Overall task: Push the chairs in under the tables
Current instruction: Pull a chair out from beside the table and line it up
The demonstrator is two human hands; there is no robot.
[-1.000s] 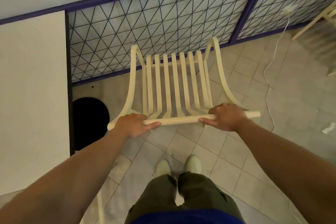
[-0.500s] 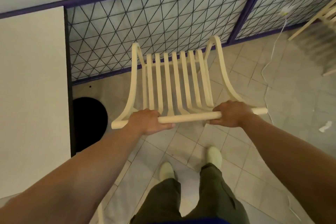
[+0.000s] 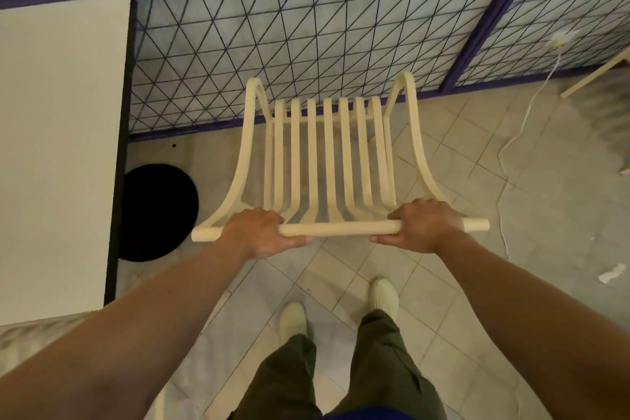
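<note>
Both hands on chair's top rail.
L hand & R hand each wrap cream slatted chair rail; white table just left, apart from chair.

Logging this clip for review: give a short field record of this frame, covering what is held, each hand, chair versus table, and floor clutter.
held: cream slatted wooden chair, by its round top rail
left: left hand grips the rail near its left end
right: right hand grips the rail near its right end
chair position: right of the white rectangular table top, not under it
ahead: blue-framed wire mesh panel
floor: black round disc by the table; white cable; crumpled white scrap
</note>
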